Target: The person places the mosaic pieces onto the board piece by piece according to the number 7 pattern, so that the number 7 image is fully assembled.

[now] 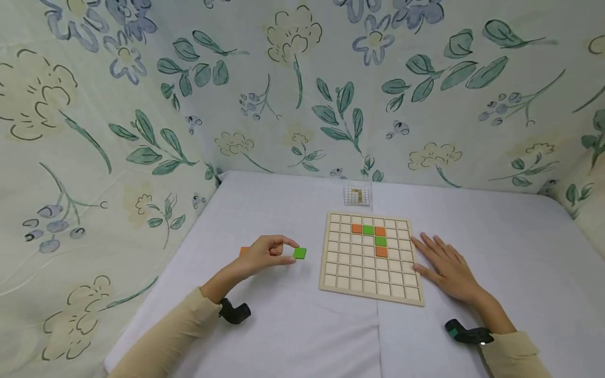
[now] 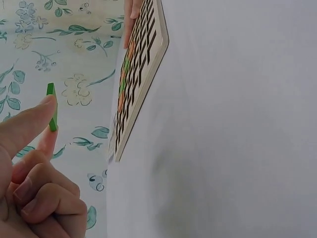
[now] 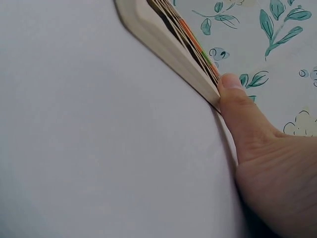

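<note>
My left hand (image 1: 264, 254) pinches a small green square tile (image 1: 300, 253) between thumb and forefinger, left of a wooden grid board (image 1: 324, 262). In the left wrist view that green tile (image 2: 52, 114) appears edge-on, held above the table, with the other fingers curled in. On the board, three orange tiles (image 1: 381, 252) and two green tiles (image 1: 381, 241) form a row that turns downward at its right end. My right hand (image 1: 449, 268) lies with fingers spread along the board's right side. Its thumb (image 3: 242, 109) touches the board's edge in the right wrist view.
Partly hidden behind my left hand lies an orange piece (image 1: 243, 251). A small card (image 1: 356, 196) with a coloured grid pattern sits beyond the board. White cloth (image 1: 302, 336) covers the table, and a flowered curtain (image 1: 264, 105) hangs behind and to the left.
</note>
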Tool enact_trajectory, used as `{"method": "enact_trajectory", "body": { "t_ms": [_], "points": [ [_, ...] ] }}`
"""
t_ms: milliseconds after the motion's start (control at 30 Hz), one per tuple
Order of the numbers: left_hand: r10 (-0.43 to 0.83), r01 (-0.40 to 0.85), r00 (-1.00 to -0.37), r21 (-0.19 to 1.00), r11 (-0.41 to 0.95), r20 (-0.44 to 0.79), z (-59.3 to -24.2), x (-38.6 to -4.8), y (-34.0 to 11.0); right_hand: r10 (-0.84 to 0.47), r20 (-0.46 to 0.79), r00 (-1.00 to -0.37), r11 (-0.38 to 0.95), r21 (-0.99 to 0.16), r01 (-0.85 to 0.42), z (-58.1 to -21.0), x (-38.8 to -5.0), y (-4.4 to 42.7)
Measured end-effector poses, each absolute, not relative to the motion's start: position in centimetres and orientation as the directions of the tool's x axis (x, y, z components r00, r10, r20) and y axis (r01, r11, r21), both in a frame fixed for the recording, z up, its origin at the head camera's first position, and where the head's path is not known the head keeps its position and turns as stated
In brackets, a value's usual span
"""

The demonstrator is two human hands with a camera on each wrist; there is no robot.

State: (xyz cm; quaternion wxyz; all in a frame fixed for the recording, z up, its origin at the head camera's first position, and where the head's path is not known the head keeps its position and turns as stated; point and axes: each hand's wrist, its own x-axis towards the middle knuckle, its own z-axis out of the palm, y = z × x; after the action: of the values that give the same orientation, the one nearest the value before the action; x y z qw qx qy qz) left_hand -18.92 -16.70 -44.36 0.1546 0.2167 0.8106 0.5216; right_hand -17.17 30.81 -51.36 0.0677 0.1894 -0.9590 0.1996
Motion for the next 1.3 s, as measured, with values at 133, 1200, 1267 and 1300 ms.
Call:
{"method": "enact_trajectory", "body": {
  "t_ms": [133, 1200, 1267, 1300],
  "points": [
    [0.501, 0.184, -0.865, 0.913, 0.363, -0.025, -44.5, -19.2, -15.5, -0.332, 0.205, -0.921, 0.848, -0.363, -0.387, -51.4, -17.1, 30.9],
    [0.495, 0.235, -0.868, 0.911, 0.340, 0.039, -45.7, -20.6, -5.2, -0.325, 0.190, -0.926, 0.844, -0.385, -0.375, -51.3, -17.1, 30.9],
    [0.487, 0.230, -0.873, 0.909, 0.347, 0.035, -45.9, -20.6, -4.9, -0.323, 0.187, -0.928, 0.845, -0.384, -0.372, -51.3, -17.1, 30.9],
    [0.482, 0.224, -0.876, 0.910, 0.349, 0.031, -46.0, -20.6, -4.8, -0.323, 0.186, -0.928, 0.846, -0.383, -0.371, -51.3, -17.1, 30.9]
  ]
}}
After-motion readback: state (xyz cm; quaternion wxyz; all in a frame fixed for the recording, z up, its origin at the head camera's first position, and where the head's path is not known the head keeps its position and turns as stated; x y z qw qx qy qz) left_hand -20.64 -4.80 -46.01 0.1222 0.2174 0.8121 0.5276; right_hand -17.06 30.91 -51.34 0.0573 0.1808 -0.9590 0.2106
